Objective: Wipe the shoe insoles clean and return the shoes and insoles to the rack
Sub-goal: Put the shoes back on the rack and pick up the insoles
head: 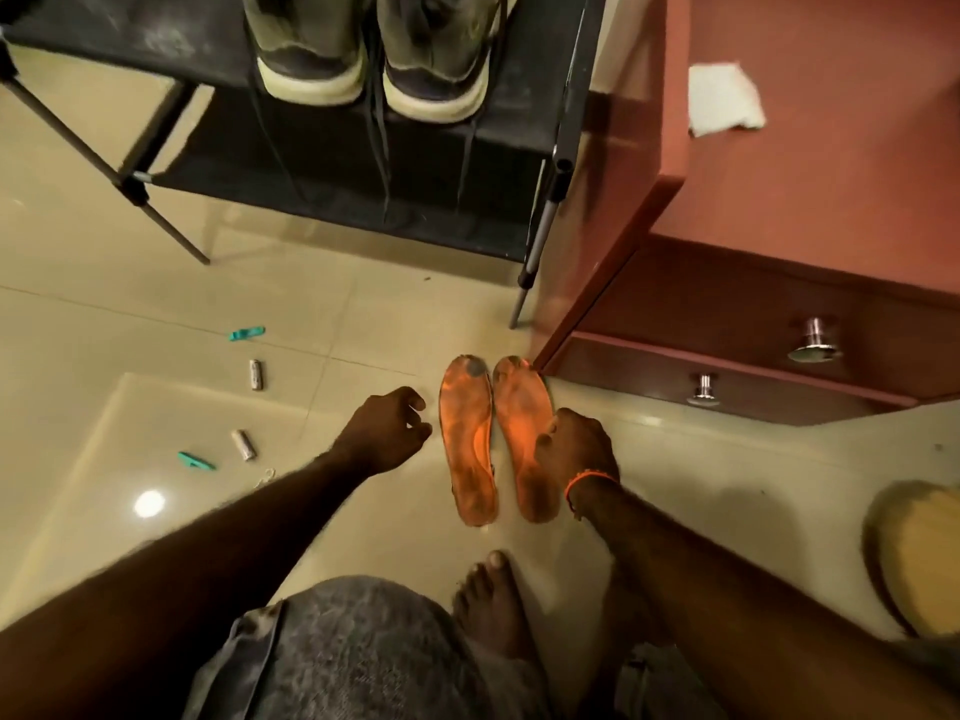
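Two dirty orange insoles lie side by side on the tiled floor, the left insole (467, 444) and the right insole (522, 407). My right hand (576, 441) rests on the right insole's outer edge, fingers curled onto it. Just left of the insoles my left hand (387, 431) hovers, loosely curled and holding nothing. A pair of olive-green sneakers, the left sneaker (309, 44) and the right sneaker (439, 54), stands on the black shoe rack (156, 39), laces hanging down. A white cloth (724, 98) lies on the red cabinet top.
The red cabinet (779, 189) with two metal drawer knobs stands right of the rack. Teal clips (247, 333) and small metal cylinders (243, 444) are scattered on the floor at left. My bare foot (491, 600) is near the insoles' heels. A yellow round object (919, 553) sits at far right.
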